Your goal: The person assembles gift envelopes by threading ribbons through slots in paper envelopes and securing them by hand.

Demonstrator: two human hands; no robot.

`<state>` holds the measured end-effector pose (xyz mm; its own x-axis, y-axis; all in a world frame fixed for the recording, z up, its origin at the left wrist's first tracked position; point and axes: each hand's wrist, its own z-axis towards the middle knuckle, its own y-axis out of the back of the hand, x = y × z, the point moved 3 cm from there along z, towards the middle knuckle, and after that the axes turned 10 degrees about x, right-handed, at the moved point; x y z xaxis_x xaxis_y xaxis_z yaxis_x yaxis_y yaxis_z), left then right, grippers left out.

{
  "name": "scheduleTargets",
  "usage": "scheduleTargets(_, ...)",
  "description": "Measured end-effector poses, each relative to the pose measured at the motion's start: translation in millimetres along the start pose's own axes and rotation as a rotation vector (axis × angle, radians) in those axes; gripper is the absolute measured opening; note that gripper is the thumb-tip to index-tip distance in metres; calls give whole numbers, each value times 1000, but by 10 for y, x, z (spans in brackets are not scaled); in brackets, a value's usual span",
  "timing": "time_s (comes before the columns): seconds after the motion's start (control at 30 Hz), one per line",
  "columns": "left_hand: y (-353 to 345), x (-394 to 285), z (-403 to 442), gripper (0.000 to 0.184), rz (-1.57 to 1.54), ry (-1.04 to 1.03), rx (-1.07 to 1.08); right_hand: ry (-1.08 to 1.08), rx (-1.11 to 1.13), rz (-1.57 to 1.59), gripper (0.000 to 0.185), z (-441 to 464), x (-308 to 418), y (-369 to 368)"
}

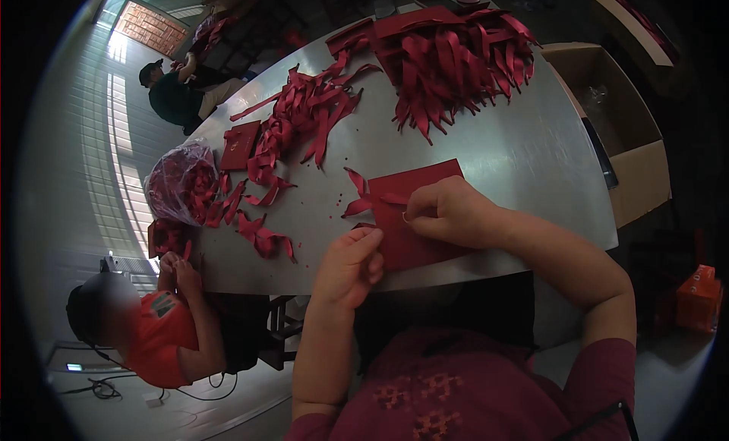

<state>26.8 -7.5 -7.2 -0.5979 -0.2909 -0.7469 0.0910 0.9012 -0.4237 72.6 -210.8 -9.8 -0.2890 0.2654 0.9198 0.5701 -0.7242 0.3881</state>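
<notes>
A flat dark-red card piece (433,247) lies on the metal table in front of me, one edge near my body. A red satin ribbon (389,199) runs across its left edge, with loose tails spread on the table beside it. My right hand (456,212) is over the card, thumb and finger pinched at the ribbon's right end. Beside the card's left edge, my left hand (351,265) is closed with thumb against fingers. A bit of ribbon shows by its fingertips, but what it holds is hidden.
Many red ribbons (307,111) lie in a heap, others hang over stacked red pieces (414,22). A plastic bag of ribbons (182,175) and a red booklet-like piece (241,145) are leftward. A co-worker (163,331) sits left; a cardboard box (642,168) stands right.
</notes>
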Motion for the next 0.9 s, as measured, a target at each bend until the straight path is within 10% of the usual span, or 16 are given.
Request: scheduleTargets(0.9, -48, 100, -106, 36, -138, -160, 91, 162, 129, -36, 12, -40, 79, -34)
